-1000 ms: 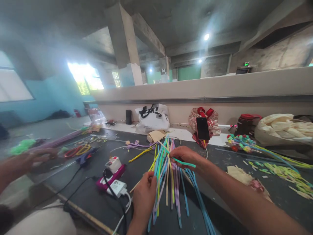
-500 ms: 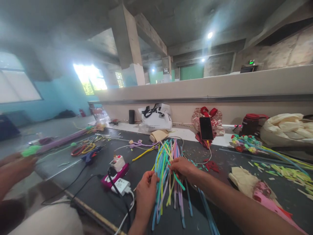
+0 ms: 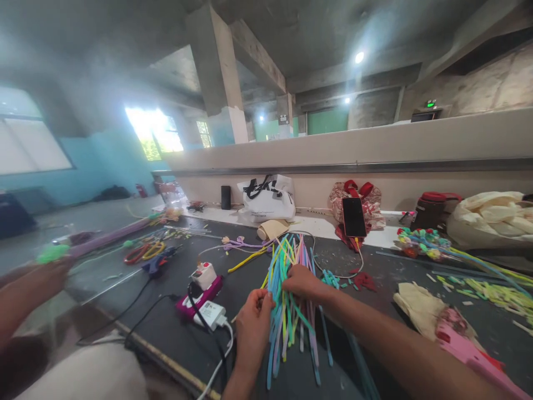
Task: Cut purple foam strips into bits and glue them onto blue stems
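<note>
Strips (image 3: 283,325), btm ctr, were prob. light & bendy, best held midway; R hand (image 3: 303,283) pinched some, couldn't tell if L hand (image 3: 253,319) did.

The left hand (image 3: 252,325) is bare, rounded across the back and narrower at the wrist (image 3: 242,373). The right hand (image 3: 303,282) is bare too. Its long forearm (image 3: 387,333) widens gradually, uncovered as far as it shows.

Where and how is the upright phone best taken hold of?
Probably by its two long edges, around mid-height, coming from the front: the phone stands upright with its screen facing the camera and the patterned bag behind it. Staying off the bottom edge should clear the yellow plug there.
</note>
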Demonstrator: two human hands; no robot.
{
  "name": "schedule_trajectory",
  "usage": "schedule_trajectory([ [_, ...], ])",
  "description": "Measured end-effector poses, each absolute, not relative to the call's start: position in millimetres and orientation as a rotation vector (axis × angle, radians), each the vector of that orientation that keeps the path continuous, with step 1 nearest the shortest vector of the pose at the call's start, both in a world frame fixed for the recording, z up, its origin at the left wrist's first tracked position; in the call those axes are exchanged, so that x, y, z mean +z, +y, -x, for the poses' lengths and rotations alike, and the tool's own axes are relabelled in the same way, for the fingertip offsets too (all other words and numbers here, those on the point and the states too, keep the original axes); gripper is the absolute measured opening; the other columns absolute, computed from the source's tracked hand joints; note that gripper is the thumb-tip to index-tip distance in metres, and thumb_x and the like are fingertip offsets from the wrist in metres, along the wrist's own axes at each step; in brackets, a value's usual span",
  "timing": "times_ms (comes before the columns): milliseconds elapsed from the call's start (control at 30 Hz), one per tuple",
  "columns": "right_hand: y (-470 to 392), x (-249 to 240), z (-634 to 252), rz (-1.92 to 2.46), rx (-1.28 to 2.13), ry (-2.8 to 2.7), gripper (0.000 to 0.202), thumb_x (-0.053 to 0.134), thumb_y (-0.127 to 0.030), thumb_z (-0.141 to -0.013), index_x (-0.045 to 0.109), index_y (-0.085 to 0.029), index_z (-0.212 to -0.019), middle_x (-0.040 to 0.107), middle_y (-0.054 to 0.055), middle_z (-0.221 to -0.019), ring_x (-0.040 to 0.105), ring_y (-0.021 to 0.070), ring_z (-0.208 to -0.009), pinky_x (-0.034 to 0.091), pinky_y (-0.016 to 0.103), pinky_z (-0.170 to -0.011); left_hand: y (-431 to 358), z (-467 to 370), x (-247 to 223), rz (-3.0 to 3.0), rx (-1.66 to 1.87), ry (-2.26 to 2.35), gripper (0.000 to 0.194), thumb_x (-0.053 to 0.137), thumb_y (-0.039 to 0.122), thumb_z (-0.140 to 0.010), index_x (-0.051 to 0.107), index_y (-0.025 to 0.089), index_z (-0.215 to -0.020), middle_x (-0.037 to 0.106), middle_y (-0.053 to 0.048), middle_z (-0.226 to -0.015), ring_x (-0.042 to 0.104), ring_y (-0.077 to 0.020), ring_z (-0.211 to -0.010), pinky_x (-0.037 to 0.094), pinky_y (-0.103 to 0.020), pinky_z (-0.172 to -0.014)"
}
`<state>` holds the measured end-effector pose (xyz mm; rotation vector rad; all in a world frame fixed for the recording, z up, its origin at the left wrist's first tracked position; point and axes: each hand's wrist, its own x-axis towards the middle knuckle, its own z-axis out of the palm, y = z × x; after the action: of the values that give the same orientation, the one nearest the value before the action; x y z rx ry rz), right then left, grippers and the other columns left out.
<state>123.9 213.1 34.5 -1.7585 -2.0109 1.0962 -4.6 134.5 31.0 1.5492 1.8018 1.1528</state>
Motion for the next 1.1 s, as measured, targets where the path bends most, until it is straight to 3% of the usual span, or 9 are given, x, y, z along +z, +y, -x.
schedule_trajectory([
  [200, 208.7, 50.2, -146.0, 1.797, 1.332, -1.861, 0.026, 0.047, -0.028, -0.083, 0.050, -0.014, -0.106, 0.053, 0.006, -0.104, 0.055, 0.0174, -0.086, 0.047, 0.036, -0.071, 134.3, 5.1, 32.5, -1.555, 1.146, 1.810, 0.027, 0.041, 0.041, -0.072, 0.057, 0.019, -0.074, 0.065, 0.000, -0.062, 0.058, -0.0164, -0.056, 0.040, -0.025, -0.055],
  [533, 200.8, 48.1, -159.6, 1.676, 1.405, -1.656, 0.027, 0.048, -0.027, -0.083, 0.049, -0.015, -0.107, 0.052, 0.007, -0.107, 0.054, 0.0182, -0.088, 0.046, 0.037, -0.072, 135.1, 5.5, 29.3, -1.641, 1.118, 1.846, 0.029, 0.038, 0.041, -0.075, 0.056, 0.019, -0.081, 0.065, 0.000, -0.068, 0.059, -0.0168, -0.061, 0.041, -0.026, -0.058],
  [700, 196.3, 59.9, -165.7, 1.542, 1.420, -1.638, 0.025, 0.049, -0.029, -0.082, 0.053, -0.013, -0.101, 0.054, 0.004, -0.102, 0.055, 0.0189, -0.085, 0.047, 0.035, -0.070, 129.8, -1.4, 31.4, -1.800, 1.100, 1.977, 0.028, 0.040, 0.032, -0.076, 0.054, 0.019, -0.096, 0.058, -0.008, -0.100, 0.056, -0.0211, -0.083, 0.041, -0.031, -0.069],
  [833, 188.3, 71.1, -170.8, 1.385, 1.479, -1.579, 0.021, 0.045, -0.030, -0.084, 0.055, -0.012, -0.090, 0.057, 0.000, -0.078, 0.054, 0.0095, -0.060, 0.045, 0.024, -0.053, 119.1, -10.4, 39.6, -2.270, 0.954, 2.161, 0.031, 0.043, 0.032, -0.076, 0.053, 0.023, -0.104, 0.049, -0.008, -0.117, 0.044, -0.0274, -0.102, 0.039, -0.038, -0.076],
  [933, 182.2, 78.3, -175.5, 1.266, 1.573, -1.520, 0.023, 0.039, -0.026, -0.085, 0.056, -0.013, -0.077, 0.046, -0.007, -0.050, 0.038, 0.0037, -0.035, 0.031, 0.016, -0.036, 115.1, -19.5, 48.3, -2.433, 0.918, 2.128, 0.026, 0.045, 0.029, -0.076, 0.058, 0.026, -0.098, 0.055, -0.006, -0.110, 0.042, -0.0277, -0.105, 0.037, -0.041, -0.080],
  [1000, 179.2, 82.4, -178.6, 1.217, 1.629, -1.487, 0.025, 0.037, -0.023, -0.084, 0.056, -0.014, -0.071, 0.040, -0.009, -0.042, 0.032, 0.0032, -0.030, 0.023, 0.016, -0.033, 118.2, -29.7, 52.7, -2.543, 0.925, 1.919, 0.024, 0.042, 0.027, -0.078, 0.059, 0.025, -0.095, 0.058, -0.006, -0.105, 0.045, -0.0243, -0.102, 0.037, -0.040, -0.081],
  [1100, 175.7, 86.5, -184.1, 1.194, 1.661, -1.457, 0.025, 0.038, -0.024, -0.084, 0.055, -0.013, -0.069, 0.041, -0.009, -0.044, 0.034, 0.0035, -0.032, 0.025, 0.016, -0.033, 130.4, -51.1, 54.1, -2.736, 0.751, 1.501, 0.027, 0.036, 0.022, -0.080, 0.059, 0.020, -0.095, 0.058, -0.008, -0.104, 0.045, -0.0211, -0.105, 0.036, -0.036, -0.087],
])
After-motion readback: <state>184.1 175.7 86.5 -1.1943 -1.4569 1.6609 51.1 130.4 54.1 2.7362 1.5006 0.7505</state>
